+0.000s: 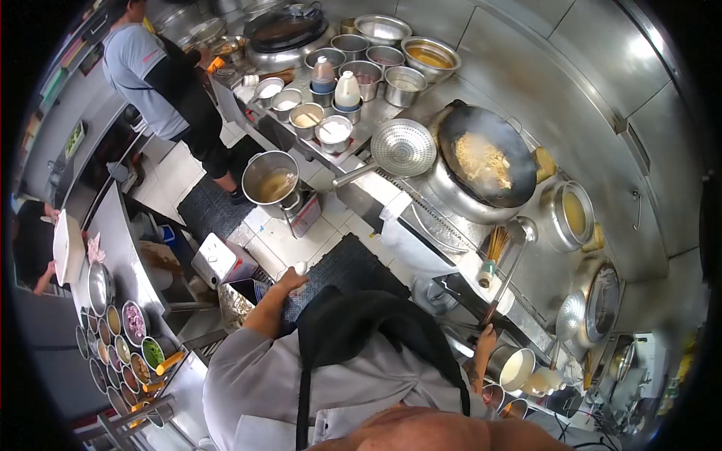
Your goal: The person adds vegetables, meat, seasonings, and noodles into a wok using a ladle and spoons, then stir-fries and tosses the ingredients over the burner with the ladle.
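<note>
My left hand (290,280) is closed on a small white rounded thing (301,267), too small to name surely, held out over the dark floor mat. On the other side, my right hand (486,340) grips the end of a long-handled ladle (514,264). The ladle's bowl rests by the stove top, beside a bamboo brush (493,252). Beyond it sits a black wok (453,135) with steaming noodle-like food (483,161) in it. A perforated strainer (404,148) lies left of the wok, its handle pointing toward the counter edge.
A large pot of liquid (250,179) stands low on the aisle floor side. Several metal containers and two squeeze bottles (347,90) line the back counter. Another person (143,68) stands at far left. Several ingredient tins (134,323) crowd the left counter. A pot (556,218) stands right of the wok.
</note>
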`<state>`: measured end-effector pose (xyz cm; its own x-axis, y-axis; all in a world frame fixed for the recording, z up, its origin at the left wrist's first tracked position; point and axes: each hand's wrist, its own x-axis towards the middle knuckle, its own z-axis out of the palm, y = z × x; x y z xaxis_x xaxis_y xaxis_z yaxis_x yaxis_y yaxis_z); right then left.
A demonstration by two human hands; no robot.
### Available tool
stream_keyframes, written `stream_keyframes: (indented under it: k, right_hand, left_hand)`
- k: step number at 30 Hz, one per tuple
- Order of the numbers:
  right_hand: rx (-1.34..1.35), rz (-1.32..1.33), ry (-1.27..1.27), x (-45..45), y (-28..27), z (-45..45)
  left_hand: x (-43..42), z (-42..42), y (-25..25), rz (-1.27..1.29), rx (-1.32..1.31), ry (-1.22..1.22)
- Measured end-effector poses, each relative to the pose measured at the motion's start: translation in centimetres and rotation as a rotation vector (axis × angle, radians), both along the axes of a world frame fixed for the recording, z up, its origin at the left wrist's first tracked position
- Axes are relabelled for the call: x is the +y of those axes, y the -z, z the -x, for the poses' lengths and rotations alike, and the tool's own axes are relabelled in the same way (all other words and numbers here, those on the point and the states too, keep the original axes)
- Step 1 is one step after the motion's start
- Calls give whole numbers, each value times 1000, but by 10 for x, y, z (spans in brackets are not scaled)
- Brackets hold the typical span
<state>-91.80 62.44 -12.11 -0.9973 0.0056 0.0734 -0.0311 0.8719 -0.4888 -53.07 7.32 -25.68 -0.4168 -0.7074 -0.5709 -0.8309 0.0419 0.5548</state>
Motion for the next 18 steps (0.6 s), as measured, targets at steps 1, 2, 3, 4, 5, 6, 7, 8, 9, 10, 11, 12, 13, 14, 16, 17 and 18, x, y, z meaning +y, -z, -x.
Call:
stream_keyframes:
  k: [1, 2, 3, 4, 5, 6, 7, 8, 9, 10, 11, 12, 13, 14, 16, 17, 18]
  right_hand:
    - [-47, 43, 61, 7, 13, -6]
    - [-94, 85, 126, 12, 18, -16]
    - [-143, 129, 195, 16, 23, -28]
    - [-203, 226, 133, 23, 32, -45]
    - [-268, 324, 76, 31, 42, -61]
    - [-358, 364, 28, 35, 49, -79]
    - [-462, 354, -11, 36, 56, -99]
    - [-562, 315, -52, 38, 63, -120]
    - [-649, 260, -93, 39, 69, -139]
    - [-737, 211, -139, 36, 77, -159]
    - [-800, 170, -179, 32, 81, -176]
    - [-852, 136, -215, 29, 84, -192]
    - [-889, 115, -240, 26, 88, -204]
    - [-908, 102, -260, 22, 90, -212]
    - [-923, 95, -289, 12, 93, -219]
    - [-924, 100, -295, 7, 94, -221]
    - [-921, 104, -303, 2, 95, -220]
  left_hand:
    - [0, -3, -6, -101, -17, -25]
    - [4, -5, -40, -204, -37, -45]
    - [6, -8, -66, -305, -59, -63]
    - [4, -19, -55, -270, -122, -1]
    - [1, -32, -40, -232, -184, 61]
    - [-3, -47, -24, -192, -245, 126]
    - [-6, -60, -15, -169, -278, 207]
    - [-8, -71, -7, -143, -306, 289]
    - [-10, -80, 3, -116, -330, 371]
    - [-12, -92, 22, -97, -300, 359]
    - [-14, -103, 45, -78, -270, 345]
    - [-15, -102, 45, -59, -241, 334]
    - [-15, -101, 44, -97, -241, 321]
    - [-10, -98, 17, -133, -244, 318]
    - [-17, -93, 31, -136, -227, 256]
    - [-17, -85, 21, -147, -268, 293]
    - [-18, -78, 17, -103, -258, 280]
